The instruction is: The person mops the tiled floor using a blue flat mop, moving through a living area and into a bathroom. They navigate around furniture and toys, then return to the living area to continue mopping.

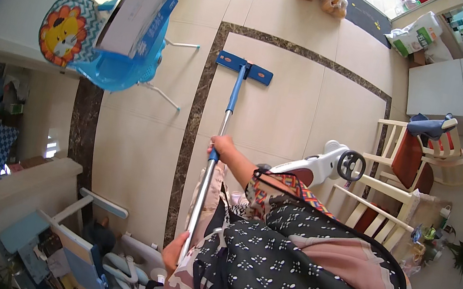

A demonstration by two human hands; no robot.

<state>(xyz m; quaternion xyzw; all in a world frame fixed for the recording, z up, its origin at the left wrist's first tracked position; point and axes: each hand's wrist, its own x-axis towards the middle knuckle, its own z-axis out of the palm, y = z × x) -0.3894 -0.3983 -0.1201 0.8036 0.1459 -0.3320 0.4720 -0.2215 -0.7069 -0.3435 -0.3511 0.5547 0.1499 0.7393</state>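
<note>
A flat mop with a blue-and-silver pole slants away from me over the floor. Its wide blue mop head rests on the pale tiles, inside a dark marbled border. Partway down the pole, my right hand is wrapped round it by a blue collar. My left hand grips the silver pole lower down, close to my body; some of its fingers are hidden. A black patterned apron covers my front.
A blue child's chair bearing a large box stands at the far left, its thin legs reaching onto the tiles. Right of me are a white ride-on toy and wooden chairs. Bags lie by the far wall.
</note>
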